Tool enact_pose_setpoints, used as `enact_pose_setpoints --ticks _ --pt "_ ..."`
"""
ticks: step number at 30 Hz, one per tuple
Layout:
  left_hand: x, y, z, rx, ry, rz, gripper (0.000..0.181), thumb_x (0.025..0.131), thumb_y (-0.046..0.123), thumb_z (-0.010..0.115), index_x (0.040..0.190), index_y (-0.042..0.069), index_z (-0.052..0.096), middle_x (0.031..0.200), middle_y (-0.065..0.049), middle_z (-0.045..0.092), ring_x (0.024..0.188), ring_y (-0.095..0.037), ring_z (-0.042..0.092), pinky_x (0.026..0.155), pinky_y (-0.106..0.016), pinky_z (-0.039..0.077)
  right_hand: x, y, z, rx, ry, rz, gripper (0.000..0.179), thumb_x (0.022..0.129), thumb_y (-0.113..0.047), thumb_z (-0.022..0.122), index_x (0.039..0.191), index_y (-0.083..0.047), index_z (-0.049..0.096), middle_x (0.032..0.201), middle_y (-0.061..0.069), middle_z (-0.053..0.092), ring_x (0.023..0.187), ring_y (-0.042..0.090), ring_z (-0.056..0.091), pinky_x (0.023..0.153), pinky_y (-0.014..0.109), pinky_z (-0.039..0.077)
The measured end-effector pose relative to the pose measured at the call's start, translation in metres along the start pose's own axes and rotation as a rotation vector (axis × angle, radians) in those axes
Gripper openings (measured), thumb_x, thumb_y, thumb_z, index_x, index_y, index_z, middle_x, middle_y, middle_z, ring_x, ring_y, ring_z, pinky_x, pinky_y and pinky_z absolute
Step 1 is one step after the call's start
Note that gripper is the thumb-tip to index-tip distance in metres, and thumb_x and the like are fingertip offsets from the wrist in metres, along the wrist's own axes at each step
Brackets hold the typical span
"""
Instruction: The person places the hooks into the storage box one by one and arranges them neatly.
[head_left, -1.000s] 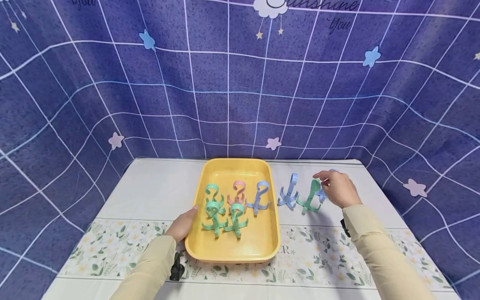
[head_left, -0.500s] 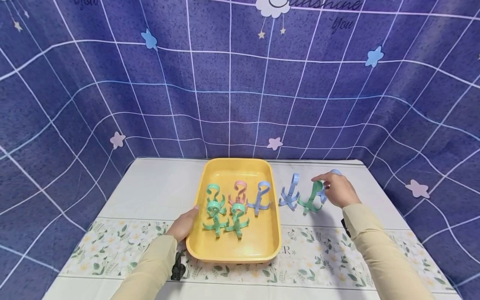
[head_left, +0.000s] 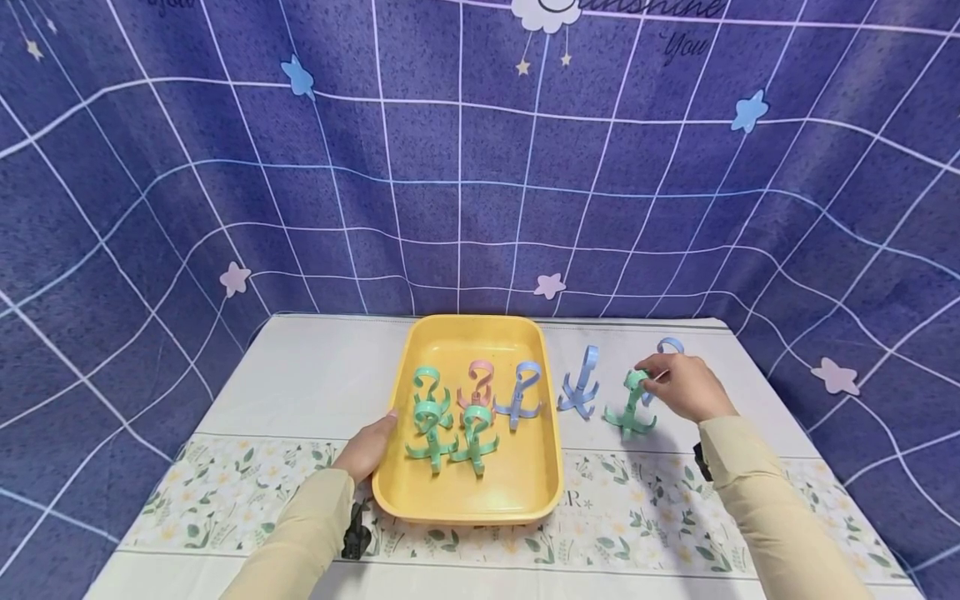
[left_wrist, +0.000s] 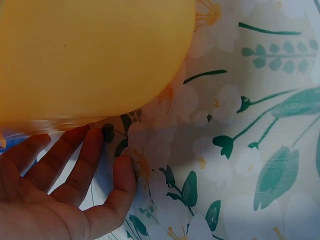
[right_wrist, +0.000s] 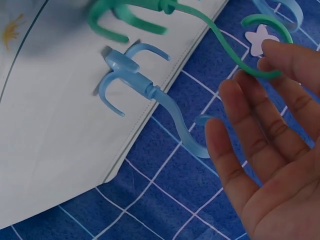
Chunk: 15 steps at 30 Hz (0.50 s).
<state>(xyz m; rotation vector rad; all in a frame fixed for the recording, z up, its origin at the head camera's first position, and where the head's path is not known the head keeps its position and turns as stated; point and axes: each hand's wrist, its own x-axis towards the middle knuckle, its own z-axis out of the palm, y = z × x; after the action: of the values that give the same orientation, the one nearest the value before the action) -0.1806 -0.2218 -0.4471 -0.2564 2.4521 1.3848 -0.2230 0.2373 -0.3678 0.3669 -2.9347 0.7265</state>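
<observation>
My right hand (head_left: 692, 387) pinches the curled top of a green pronged hook hanger (head_left: 630, 423) right of the tray. In the right wrist view, thumb and index finger meet at the curl of this green hanger (right_wrist: 222, 42), while the other fingers stay spread. A blue hook hanger (head_left: 579, 393) lies between it and the tray. Another blue one (head_left: 670, 343) is partly hidden behind my right hand. My left hand (head_left: 365, 450) holds the yellow tray (head_left: 495, 500) by its left side, a digit at the rim and fingers against the wall in the left wrist view.
Inside the tray lie several hook hangers: green ones (head_left: 474, 450), a pink one (head_left: 480, 383) and a blue one (head_left: 517, 400). A white cloth with a floral band (head_left: 255, 475) covers the table. A blue gridded curtain (head_left: 480, 167) encloses the back and sides.
My right hand has closed on the green hanger's top and shifted slightly right, turning the hanger more upright. More of the blue hanger behind shows. The left hand and tray stay put.
</observation>
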Motion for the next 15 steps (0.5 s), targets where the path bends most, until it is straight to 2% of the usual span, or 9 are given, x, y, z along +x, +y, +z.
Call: enact_pose_setpoints --ticks 15 --pt "0.002 -0.002 -0.001 0.024 0.003 -0.006 0.068 0.111 0.047 0.021 0.149 -0.004 0.043 0.111 -0.019 0.064 0.095 -0.026 0.063 0.098 -0.051 0.044 -0.015 -0.006 0.004 -0.003 0.061 0.000 0.022 0.092 -0.016 0.076 0.109 -0.003 0.075 0.086 0.006 0.072 0.078 0.024 0.069 0.073 0.050 0.053"
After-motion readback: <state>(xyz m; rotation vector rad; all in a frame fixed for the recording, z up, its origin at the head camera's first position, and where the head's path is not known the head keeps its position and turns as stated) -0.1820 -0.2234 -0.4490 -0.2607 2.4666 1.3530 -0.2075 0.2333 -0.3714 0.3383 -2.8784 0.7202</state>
